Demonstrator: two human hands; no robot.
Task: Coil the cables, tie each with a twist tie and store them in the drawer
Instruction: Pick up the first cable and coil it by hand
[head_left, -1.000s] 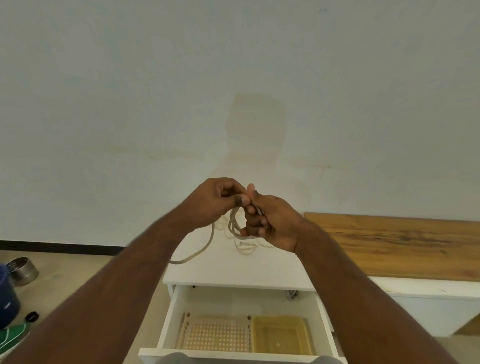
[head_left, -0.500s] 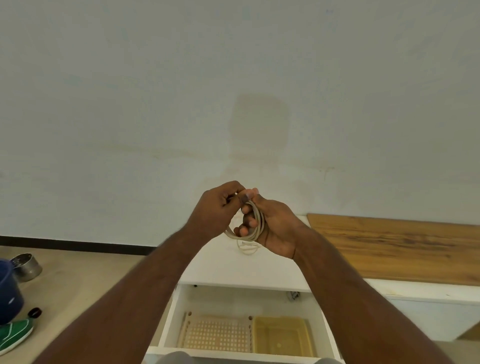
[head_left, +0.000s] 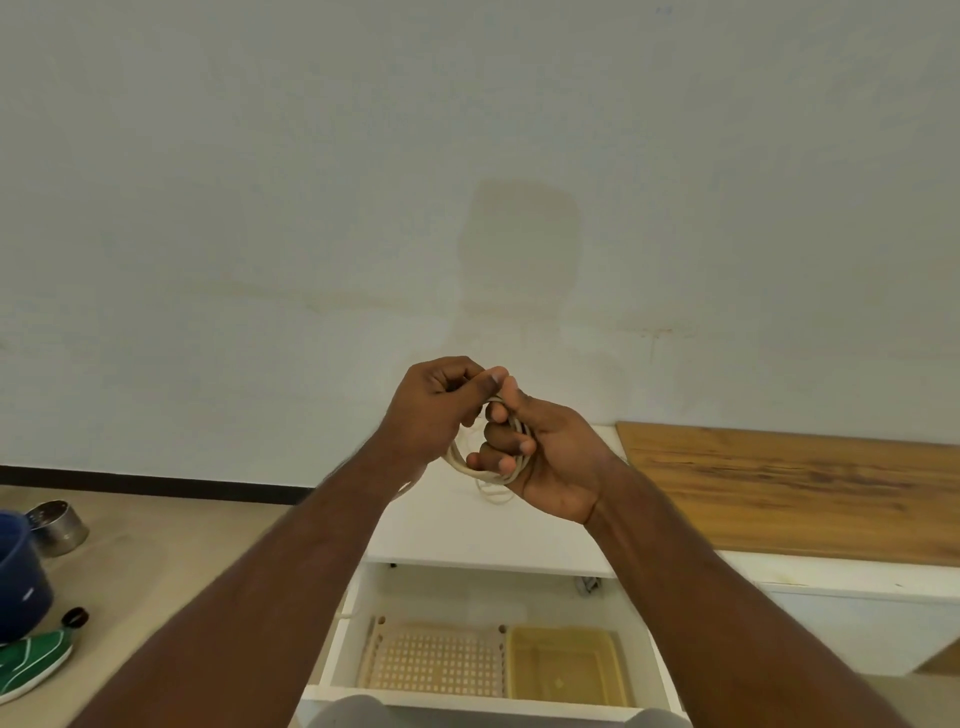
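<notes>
Beige cable (head_left: 470, 465) wound into a small coil, held up in front of the white wall (head_left: 311, 182) above the white cabinet top (head_left: 467, 535). Right hand (head_left: 545, 457) grasps the coil, fingers curled through the loops, palm facing the camera. Left hand (head_left: 436, 410) curled tight at the top of the coil, thumb and fingertips pinching the cable just against the right thumb; both hands touching. Cannot tell if a twist tie is in the pinch, too small. One more thin loop of beige cable (head_left: 493, 496) shows just below the right hand, whether it lies on the cabinet top or hangs from the coil is unclear.

Drawer (head_left: 488, 701) below is pulled open, white, holding a beige perforated tray (head_left: 436, 662) on the left and a yellow plastic tray (head_left: 563, 665) right beside it, touching.

Wooden board (head_left: 789, 483) lies on the low white bench (head_left: 857, 613) to the right. Floor at left: metal tin (head_left: 57, 525), dark blue container (head_left: 18, 577) at frame edge, small black cap (head_left: 75, 617), green shoe (head_left: 28, 665).
</notes>
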